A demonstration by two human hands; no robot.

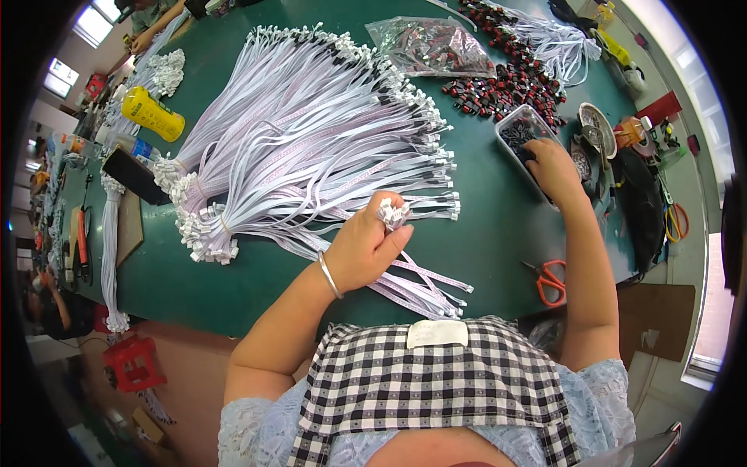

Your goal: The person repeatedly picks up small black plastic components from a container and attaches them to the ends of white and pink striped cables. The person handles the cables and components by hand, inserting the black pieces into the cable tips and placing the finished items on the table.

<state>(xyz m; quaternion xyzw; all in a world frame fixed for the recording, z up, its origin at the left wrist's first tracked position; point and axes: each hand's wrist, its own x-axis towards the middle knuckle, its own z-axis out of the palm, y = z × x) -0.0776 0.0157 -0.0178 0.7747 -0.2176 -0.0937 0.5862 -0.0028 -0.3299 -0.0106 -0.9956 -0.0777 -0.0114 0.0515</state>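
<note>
My left hand (pixel 366 245) is closed around a bundle of flat white ribbon cables. Their white connector ends (pixel 393 214) poke out above my thumb, and loose cable tails (pixel 420 289) trail below the fist toward the table's near edge. At the right, my right hand (pixel 551 167) reaches into a clear plastic box (pixel 503 148) of small black parts (pixel 517 136). Its fingers are bent together among them, and what they pinch is hidden. A large fanned pile of white cables (pixel 311 132) with white and black connectors lies left of and beyond my left hand, bunched at its near left end.
Red-and-black small parts (pixel 498 97) lie heaped beyond the box, beside a clear bag (pixel 432 47) of more. Orange-handled scissors (pixel 551 282) rest near my right forearm. A yellow bottle (pixel 152 114) and a black block (pixel 134 173) stand at the left. A metal dish (pixel 597 128) sits right of the box.
</note>
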